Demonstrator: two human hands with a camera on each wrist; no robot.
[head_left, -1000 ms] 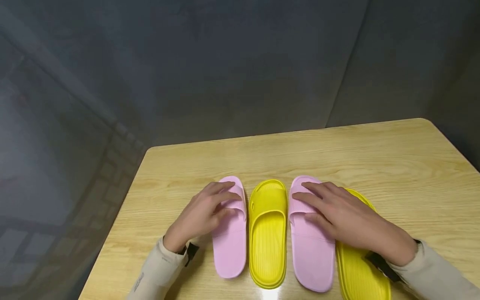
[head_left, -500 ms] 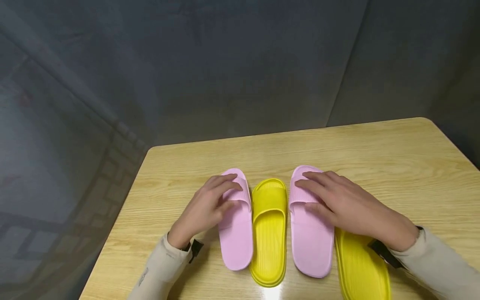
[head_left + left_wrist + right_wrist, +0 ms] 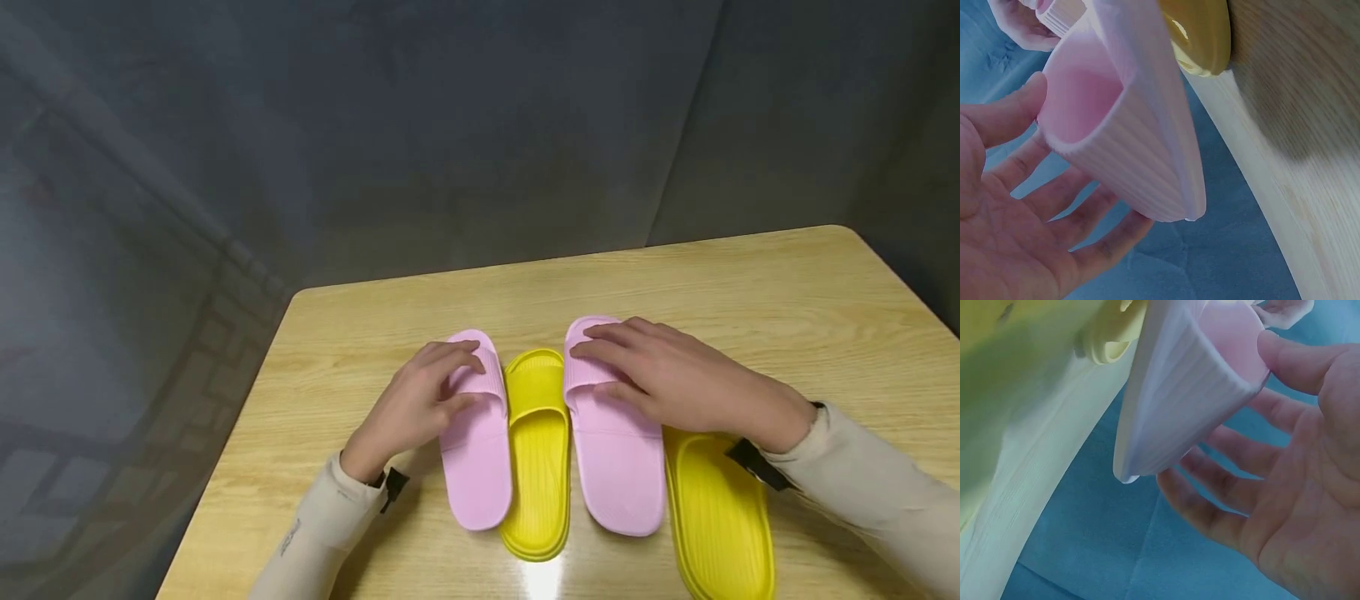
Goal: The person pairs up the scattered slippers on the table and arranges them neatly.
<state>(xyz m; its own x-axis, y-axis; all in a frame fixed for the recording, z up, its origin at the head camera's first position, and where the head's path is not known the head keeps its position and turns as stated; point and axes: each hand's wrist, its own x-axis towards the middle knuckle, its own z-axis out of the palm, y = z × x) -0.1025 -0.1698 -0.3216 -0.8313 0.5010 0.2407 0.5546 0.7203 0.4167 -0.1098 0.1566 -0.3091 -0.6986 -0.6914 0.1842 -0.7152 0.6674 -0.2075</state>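
My left hand (image 3: 408, 408) holds the left pink slipper (image 3: 477, 471) by its ribbed strap, thumb at the strap's rear rim and fingers across its top. My right hand (image 3: 678, 375) has the same hold on the right pink slipper (image 3: 621, 479). Both wrist views show thumb and fingertips on either side of the ribbed pink strap (image 3: 1135, 156). Between the pink pair lies a yellow slipper (image 3: 538, 492), its edges overlapped by both. A second yellow slipper (image 3: 723, 521) lies at the right, its front hidden under my right hand and wrist.
Everything is on a light wood-grain table (image 3: 360, 333) with rounded far corners. Dark grey cloth (image 3: 480, 150) hangs behind it and along its left side. Beige sleeves (image 3: 322, 517) with black wrist straps cover both forearms.
Both hands have carried the pink slippers away from me and inward. The left one has shifted right and now overlaps the middle yellow slipper; the right one has come in against its other side.
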